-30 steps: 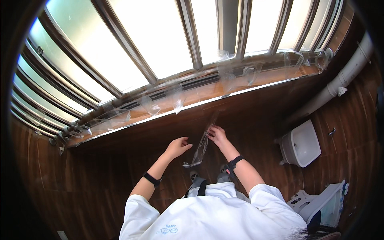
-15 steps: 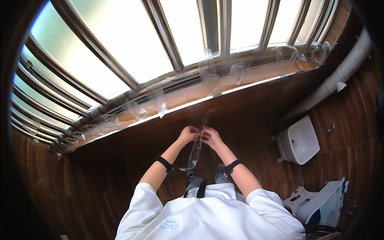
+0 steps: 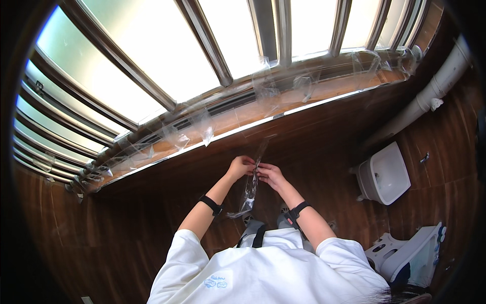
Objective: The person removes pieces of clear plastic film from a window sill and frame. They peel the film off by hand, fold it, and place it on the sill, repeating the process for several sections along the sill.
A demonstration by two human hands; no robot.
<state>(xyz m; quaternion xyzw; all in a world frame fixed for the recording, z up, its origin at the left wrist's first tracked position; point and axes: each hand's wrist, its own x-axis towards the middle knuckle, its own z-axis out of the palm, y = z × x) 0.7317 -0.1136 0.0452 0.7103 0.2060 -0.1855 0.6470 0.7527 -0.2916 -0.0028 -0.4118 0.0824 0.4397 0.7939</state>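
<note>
A long, thin strip of clear plastic film (image 3: 250, 195) runs between my two hands in front of my body. Its upper end reaches toward the low wall, and its crumpled lower part dangles above my shoes. My left hand (image 3: 242, 166) pinches the film near its middle, fingers curled inward. From the other side, my right hand (image 3: 271, 175) has thumb and fingers closed on the same film. The hands are almost touching, and some fingertips are hidden.
Brown metal bars (image 3: 205, 45) stand before bright windows. Clear plastic pieces (image 3: 202, 126) hang along the ledge (image 3: 230, 124) below them. At right are a white basin (image 3: 390, 175), a white pipe (image 3: 430, 99) and a white plastic stand (image 3: 410, 256) on the wood-patterned floor.
My view has shifted slightly. Both hands stay together on the film, and my right-hand fingers have moved a little along it.
</note>
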